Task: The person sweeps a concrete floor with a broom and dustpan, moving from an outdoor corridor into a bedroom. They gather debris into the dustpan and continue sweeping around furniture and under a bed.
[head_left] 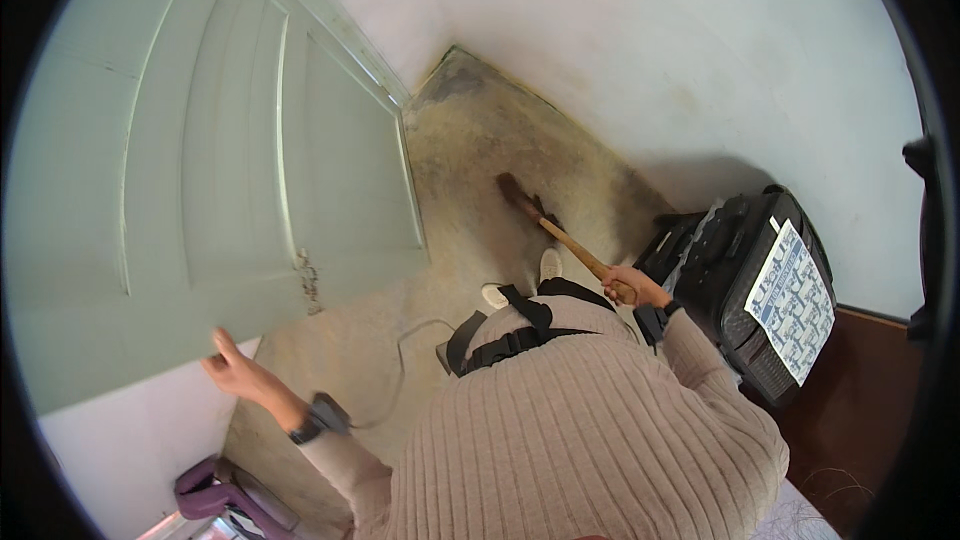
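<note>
My left hand [243,372] is at the free edge of a pale green panelled door [235,170]. Its thumb lies against the face, and the fingers curl at the edge, partly hidden. On the other side, my right hand [634,287] is closed around the end of a broom's [575,245] wooden handle. The broom slants away from me, down to its dark brown head, which is at the concrete floor [470,135] between the door and the far wall. Both wrists carry dark straps with a small device.
A black suitcase [740,260] with a printed sheet [793,302] on it stands at the right, beside the white wall [700,50]. My light shoes [551,263] are on the floor just short of the broom. A thin cable [400,365] crosses the floor. Purple cloth [215,490] lies lower left.
</note>
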The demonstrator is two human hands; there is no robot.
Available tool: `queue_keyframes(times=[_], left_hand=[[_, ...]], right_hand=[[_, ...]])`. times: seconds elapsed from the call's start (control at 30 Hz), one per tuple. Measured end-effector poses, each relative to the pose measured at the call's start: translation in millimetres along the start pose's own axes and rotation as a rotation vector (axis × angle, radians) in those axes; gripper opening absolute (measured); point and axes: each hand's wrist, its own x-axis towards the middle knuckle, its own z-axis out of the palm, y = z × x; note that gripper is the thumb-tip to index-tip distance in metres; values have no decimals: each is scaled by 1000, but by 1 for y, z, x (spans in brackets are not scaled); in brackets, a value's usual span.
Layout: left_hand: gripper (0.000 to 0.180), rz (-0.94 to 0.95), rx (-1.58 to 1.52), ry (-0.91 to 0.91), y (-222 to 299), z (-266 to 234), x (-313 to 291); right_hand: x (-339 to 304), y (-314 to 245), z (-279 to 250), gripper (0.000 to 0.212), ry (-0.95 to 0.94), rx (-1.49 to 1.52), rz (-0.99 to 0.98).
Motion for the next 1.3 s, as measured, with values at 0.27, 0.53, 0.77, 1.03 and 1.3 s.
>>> queue_keyframes(times=[0.27, 0.53, 0.77, 1.03, 1.3], left_hand=[[52, 1368, -212, 285, 179, 30, -102], [28, 2036, 26, 57, 310, 119, -175], [28, 1966, -125, -85, 407, 197, -246], [32, 1997, -79, -23, 409, 198, -249], [5, 2063, 147, 17, 313, 105, -186]], right_hand=[[-62, -30, -24, 11, 9, 630, -20], [-41, -25, -65, 11, -48, 1004, -275], [11, -14, -86, 9, 28, 696, -125], [8, -37, -76, 11, 55, 412, -109], [47, -137, -41, 13, -212, 439, -200]])
